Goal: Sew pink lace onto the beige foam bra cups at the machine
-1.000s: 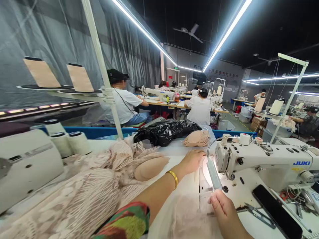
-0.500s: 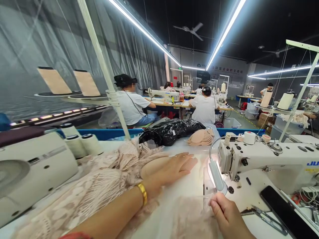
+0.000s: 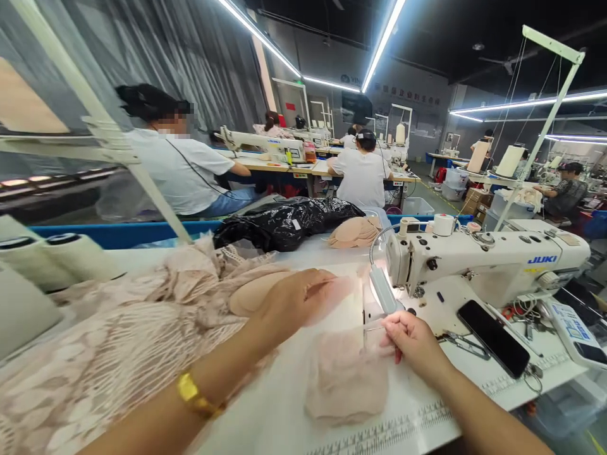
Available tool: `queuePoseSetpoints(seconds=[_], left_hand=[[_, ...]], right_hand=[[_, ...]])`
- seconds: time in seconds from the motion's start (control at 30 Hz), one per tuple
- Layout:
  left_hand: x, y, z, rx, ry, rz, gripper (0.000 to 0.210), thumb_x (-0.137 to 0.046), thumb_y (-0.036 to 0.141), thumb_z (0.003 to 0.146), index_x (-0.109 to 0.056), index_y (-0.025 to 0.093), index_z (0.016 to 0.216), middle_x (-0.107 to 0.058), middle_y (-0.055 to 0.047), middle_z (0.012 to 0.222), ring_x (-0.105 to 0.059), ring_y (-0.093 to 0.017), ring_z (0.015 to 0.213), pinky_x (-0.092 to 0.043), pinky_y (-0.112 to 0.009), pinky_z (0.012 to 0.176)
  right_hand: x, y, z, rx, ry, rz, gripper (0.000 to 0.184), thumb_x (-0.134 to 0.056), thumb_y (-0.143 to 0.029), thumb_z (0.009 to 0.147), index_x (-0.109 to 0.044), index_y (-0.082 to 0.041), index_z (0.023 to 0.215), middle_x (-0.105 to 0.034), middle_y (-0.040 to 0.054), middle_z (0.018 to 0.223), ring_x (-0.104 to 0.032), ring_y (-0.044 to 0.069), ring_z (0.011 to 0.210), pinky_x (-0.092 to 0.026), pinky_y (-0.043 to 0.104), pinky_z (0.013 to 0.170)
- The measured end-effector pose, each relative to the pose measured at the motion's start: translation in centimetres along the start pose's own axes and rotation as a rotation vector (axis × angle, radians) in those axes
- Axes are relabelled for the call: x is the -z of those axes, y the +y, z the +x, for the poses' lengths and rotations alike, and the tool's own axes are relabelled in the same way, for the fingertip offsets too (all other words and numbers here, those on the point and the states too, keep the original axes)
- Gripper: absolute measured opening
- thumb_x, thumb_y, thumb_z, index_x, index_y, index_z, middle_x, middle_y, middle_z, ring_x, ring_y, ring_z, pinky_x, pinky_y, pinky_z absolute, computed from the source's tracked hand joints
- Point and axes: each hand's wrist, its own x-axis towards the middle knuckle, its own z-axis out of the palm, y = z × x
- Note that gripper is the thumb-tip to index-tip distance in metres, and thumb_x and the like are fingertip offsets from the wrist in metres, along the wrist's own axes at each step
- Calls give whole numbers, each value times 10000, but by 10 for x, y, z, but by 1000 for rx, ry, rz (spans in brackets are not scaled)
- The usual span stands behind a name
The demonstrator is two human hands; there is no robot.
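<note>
My right hand (image 3: pixel 405 341) pinches the upper right edge of a sheer beige fabric piece (image 3: pixel 348 379) between thumb and fingers. The piece hangs over the white table in front of the sewing machine (image 3: pixel 474 259). Further left, my left hand (image 3: pixel 303 297), with a gold bracelet on its wrist, reaches low over the table. Its fingers stretch out toward the machine lamp, blurred by motion, and no held thing shows in them. Beside it lies a beige oval pad (image 3: pixel 251 292), partly covered by the hand. A heap of beige lace fabric (image 3: pixel 137 335) spreads on the left.
Beige pads (image 3: pixel 353 232) are stacked at the back near a black plastic bag (image 3: pixel 289 221). A small lamp (image 3: pixel 383 287) glows at the needle. A phone (image 3: pixel 493 338) and thread snips (image 3: pixel 465 344) lie right. Thread cones (image 3: pixel 80 262) stand left. Co-workers sit ahead.
The view has swung right and down. My right hand keeps its pinch, and more of the sheer piece shows. My left hand's fingers have shifted and look more bunched.
</note>
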Motion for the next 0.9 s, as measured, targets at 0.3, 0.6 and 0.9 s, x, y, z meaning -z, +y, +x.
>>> queuePoseSetpoints(seconds=[0.3,0.6,0.9], left_hand=[[-23,65,-50,-83,-372,-66,309,-481,330,965,-744,216,848,-774,-35,844,-720,-240,789,-487,-330,694],[-4,77,-47,-378,-453,-156,535,-720,198,818,-629,243,1343,-740,-78,1294,-642,-314,1298,-569,-407,1025],[8,55,-50,-510,27,151,241,-421,75,928,-500,237,768,-570,36,631,-530,-182,578,-411,-314,643]], right_hand=[[-2,-8,-27,72,-15,53,387,-785,-518,902,-689,-218,1126,-746,24,894,-710,186,787,-571,321,768],[2,-38,-49,877,-60,-665,289,-556,-147,1041,-589,-223,1319,-781,55,945,-727,189,794,-577,291,716],[6,-49,-18,1318,201,-892,252,-540,-73,1061,-587,-185,1281,-785,46,907,-690,163,723,-513,278,649]])
